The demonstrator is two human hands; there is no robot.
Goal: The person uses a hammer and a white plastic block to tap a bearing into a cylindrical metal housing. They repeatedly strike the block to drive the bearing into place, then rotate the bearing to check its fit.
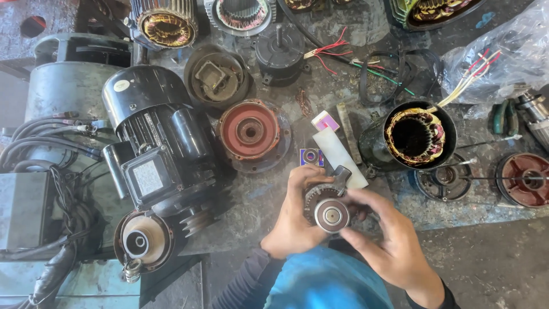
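I cradle the rotor [327, 207] in my left hand [294, 220] while my right hand [386, 240] pinches its bearing [332, 215], face up for access.

I'm seeing a motor rotor [327, 207] with a bearing [332, 215] on its end, facing up at me: round silver ring, dark centre hole, sitting against the darker laminated rotor body behind it. It's being held off the bench, low centre of view, end-on toward the camera. A short grey shaft stub [342, 174] is sticking out the far side, pointing away.
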